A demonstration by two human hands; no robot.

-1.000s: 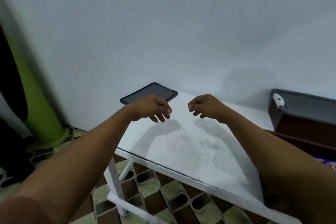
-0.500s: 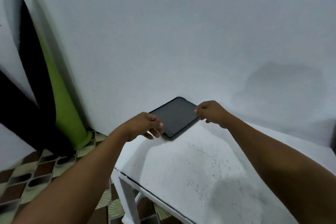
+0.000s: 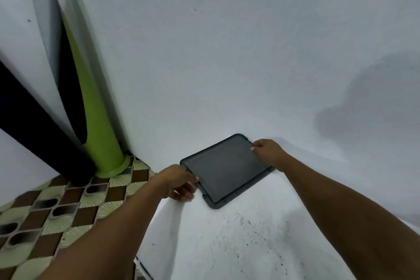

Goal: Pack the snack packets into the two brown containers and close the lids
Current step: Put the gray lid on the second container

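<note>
**We took hold of the grey lid [image 3: 227, 170] with both hands.**

Our left hand [image 3: 176, 180] curled its fingers round the edge nearest it, and our right hand [image 3: 268, 152] pinched the far corner, so the grey lid lay between them on the white table [image 3: 227, 245]. No brown container or snack packet showed, so we could not tell how much was packed. We judged this the lid-fetching step. The next move called for an even two-handed lift, keeping the grey lid level, then lining its corners up over a container's rim before pressing down.
</note>
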